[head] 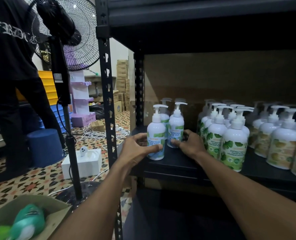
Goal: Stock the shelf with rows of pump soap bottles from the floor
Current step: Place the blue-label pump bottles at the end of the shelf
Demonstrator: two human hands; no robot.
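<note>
Front blue-label bottle (156, 135) stood upright at left front corner of shelf board (175, 163), long axis vertical, nozzle pointing right. Left hand (138, 148) gripped it low, thumb across label. Second blue-label bottle (175, 129) stood upright just behind-right, its base held by right hand (190, 144). Back bottles (164, 115) stood close behind. Gap lay right of pair, before green-label row (230, 135). Probably next push went backward, each hand nearest to own bottle.

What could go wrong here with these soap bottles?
The front blue-label white pump bottle, in the left hand, stands near the edge of the black metal shelf; a nudge might tip it off. The right hand, on the second blue-label bottle, is close to the green-label pump bottles and could topple them.
</note>
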